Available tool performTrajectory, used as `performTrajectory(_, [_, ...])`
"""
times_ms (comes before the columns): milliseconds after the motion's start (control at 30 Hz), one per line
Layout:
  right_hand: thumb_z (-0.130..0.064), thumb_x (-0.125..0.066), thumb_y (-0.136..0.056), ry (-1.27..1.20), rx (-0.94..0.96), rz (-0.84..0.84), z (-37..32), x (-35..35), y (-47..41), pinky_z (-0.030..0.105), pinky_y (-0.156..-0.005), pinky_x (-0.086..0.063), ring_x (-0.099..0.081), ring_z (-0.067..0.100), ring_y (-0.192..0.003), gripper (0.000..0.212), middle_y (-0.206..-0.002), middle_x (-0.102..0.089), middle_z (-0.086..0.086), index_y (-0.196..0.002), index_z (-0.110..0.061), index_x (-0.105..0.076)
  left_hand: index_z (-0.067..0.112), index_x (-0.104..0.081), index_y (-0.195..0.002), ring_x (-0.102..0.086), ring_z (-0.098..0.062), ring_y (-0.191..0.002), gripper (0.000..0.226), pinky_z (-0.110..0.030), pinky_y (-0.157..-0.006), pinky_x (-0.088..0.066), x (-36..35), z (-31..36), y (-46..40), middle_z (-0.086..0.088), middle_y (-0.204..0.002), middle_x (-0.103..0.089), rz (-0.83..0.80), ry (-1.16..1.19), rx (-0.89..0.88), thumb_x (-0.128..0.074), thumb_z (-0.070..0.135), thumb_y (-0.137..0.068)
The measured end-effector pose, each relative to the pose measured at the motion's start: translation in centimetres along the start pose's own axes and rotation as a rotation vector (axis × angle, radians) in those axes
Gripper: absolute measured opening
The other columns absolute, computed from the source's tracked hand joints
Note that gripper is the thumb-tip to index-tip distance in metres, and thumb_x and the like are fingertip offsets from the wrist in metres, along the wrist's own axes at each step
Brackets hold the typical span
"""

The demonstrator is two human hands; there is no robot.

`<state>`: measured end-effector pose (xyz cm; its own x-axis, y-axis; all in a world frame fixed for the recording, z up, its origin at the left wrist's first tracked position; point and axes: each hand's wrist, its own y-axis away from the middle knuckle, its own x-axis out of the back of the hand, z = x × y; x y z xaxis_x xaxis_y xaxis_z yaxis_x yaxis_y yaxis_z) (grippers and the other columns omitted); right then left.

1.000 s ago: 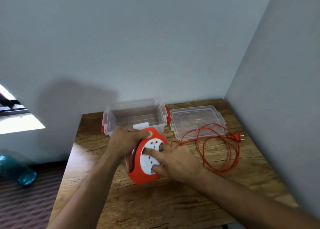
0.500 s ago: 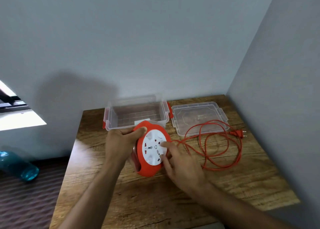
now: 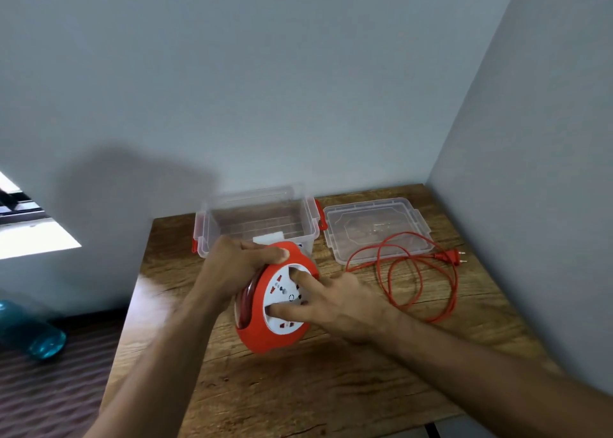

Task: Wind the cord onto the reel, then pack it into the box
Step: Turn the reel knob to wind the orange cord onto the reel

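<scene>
An orange cord reel (image 3: 265,339) with a white socket face stands on edge on the wooden table (image 3: 331,388). My left hand (image 3: 232,265) grips its top rim. My right hand (image 3: 335,301) lies on the white face, fingers spread and pressed against it. Some orange cord shows wound inside the reel's left side. The loose orange cord (image 3: 418,285) lies in loops to the right, ending in a plug (image 3: 449,257). The clear box (image 3: 258,218) with red latches stands open behind the reel.
The clear lid (image 3: 374,222) lies flat right of the box, with cord loops over its front edge. Walls close off the table at the back and right. A teal bottle (image 3: 43,338) lies on the floor at the left.
My right hand's fingers shifted around the white face, turning it. The cord loops have tightened slightly toward the reel. The head camera moved a little.
</scene>
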<state>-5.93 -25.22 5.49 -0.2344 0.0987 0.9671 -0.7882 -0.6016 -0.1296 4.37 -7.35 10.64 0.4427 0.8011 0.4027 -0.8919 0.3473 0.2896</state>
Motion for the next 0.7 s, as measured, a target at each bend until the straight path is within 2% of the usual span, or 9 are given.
performTrajectory(100, [-0.052,-0.065,-0.085,-0.225,-0.399,0.144,-1.2,0.1,-0.2,0.037,-0.057,-0.059,-0.072,0.029,-0.081,0.064,-0.119,-0.068,0.011,-0.143,-0.036,-0.043,0.032,-0.077,-0.076,-0.079,-0.018,-0.063,0.006,-0.045,-0.071,-0.066,-1.0,-0.4,0.6,0.001,-0.073,-0.081,0.095,0.074,-0.073,-0.08,0.035,-0.079])
performTrajectory(167, [-0.054,-0.068,-0.08,-0.594,-0.784,0.181,-2.7,0.1,-0.7,0.033,-0.073,-0.059,-0.07,0.021,-0.097,0.066,-0.117,-0.071,0.001,-0.14,-0.04,-0.045,0.038,-0.077,-0.076,-0.079,-0.014,-0.065,0.009,-0.044,-0.07,-0.066,-1.6,-0.6,0.9,0.003,-0.075,-0.082,0.168,0.122,-0.136,-0.083,0.032,-0.077])
performTrajectory(200, [-0.053,-0.072,-0.077,-0.794,-0.957,0.214,-3.6,0.1,-1.1,0.029,-0.073,-0.058,-0.07,0.017,-0.096,0.065,-0.114,-0.072,-0.002,-0.135,-0.041,-0.047,0.039,-0.078,-0.078,-0.079,-0.011,-0.069,0.012,-0.042,-0.072,-0.066,-2.1,-0.7,1.0,0.006,-0.078,-0.082,0.198,0.126,-0.175,-0.084,0.029,-0.076])
performTrajectory(333, [-0.057,-0.061,-0.088,-1.827,-1.558,0.335,-4.7,0.4,-3.2,0.02,-0.037,-0.038,-0.059,0.012,-0.046,0.048,-0.078,-0.072,0.003,-0.115,-0.017,-0.058,0.038,-0.08,-0.095,-0.075,0.004,-0.082,0.029,-0.02,-0.078,-0.061,-3.8,-1.1,2.2,0.025,-0.083,-0.078,0.253,0.088,-0.365,-0.086,0.021,-0.073])
performTrajectory(433, [-0.057,-0.045,-0.098,-2.178,-1.64,0.299,-3.8,2.1,-3.5,0.019,-0.036,-0.037,-0.053,0.01,-0.04,0.044,-0.062,-0.067,0.003,-0.102,-0.017,-0.062,0.028,-0.081,-0.103,-0.076,0.0,-0.076,0.03,-0.021,-0.071,-0.06,-4.2,-1.6,2.5,0.019,-0.084,-0.079,0.29,0.071,-0.474,-0.086,0.021,-0.074])
performTrajectory(500, [-0.049,-0.048,-0.1,-2.141,-1.507,0.221,-3.1,2.5,-2.7,0.021,-0.038,-0.041,-0.057,0.012,-0.043,0.037,-0.069,-0.072,0.005,-0.108,-0.016,-0.061,0.026,-0.08,-0.105,-0.075,0.002,-0.073,0.031,-0.021,-0.067,-0.061,-3.9,-1.7,1.8,0.013,-0.088,-0.08,0.34,0.062,-0.443,-0.085,0.025,-0.075])
performTrajectory(567, [-0.043,-0.056,-0.098,-1.876,-1.372,0.093,-2.6,2.6,-1.5,0.024,-0.04,-0.045,-0.061,0.015,-0.045,0.032,-0.073,-0.075,0.007,-0.111,-0.014,-0.062,0.027,-0.079,-0.105,-0.074,0.006,-0.073,0.029,-0.016,-0.062,-0.06,-3.4,-1.5,1.3,0.016,-0.088,-0.077,0.36,0.081,-0.356,-0.084,0.027,-0.076])
performTrajectory(633, [-0.042,-0.062,-0.094,-1.271,-1.178,0.094,-2.3,2.0,0.3,0.027,-0.049,-0.052,-0.065,0.013,-0.052,0.026,-0.077,-0.076,0.001,-0.112,-0.024,-0.064,0.025,-0.08,-0.101,-0.076,0.002,-0.07,0.024,-0.019,-0.059,-0.061,-2.8,-1.3,0.9,0.016,-0.082,-0.078,0.332,0.137,-0.246,-0.083,0.03,-0.077])
performTrajectory(700, [-0.035,-0.065,-0.092,-0.572,-0.774,0.145,-1.6,1.4,2.0,0.033,-0.061,-0.059,-0.07,0.014,-0.072,0.032,-0.106,-0.073,-0.004,-0.123,-0.032,-0.06,0.026,-0.081,-0.091,-0.078,-0.01,-0.066,0.015,-0.029,-0.063,-0.063,-2.0,-1.3,0.6,0.011,-0.072,-0.08,0.299,0.194,-0.149,-0.082,0.033,-0.077])
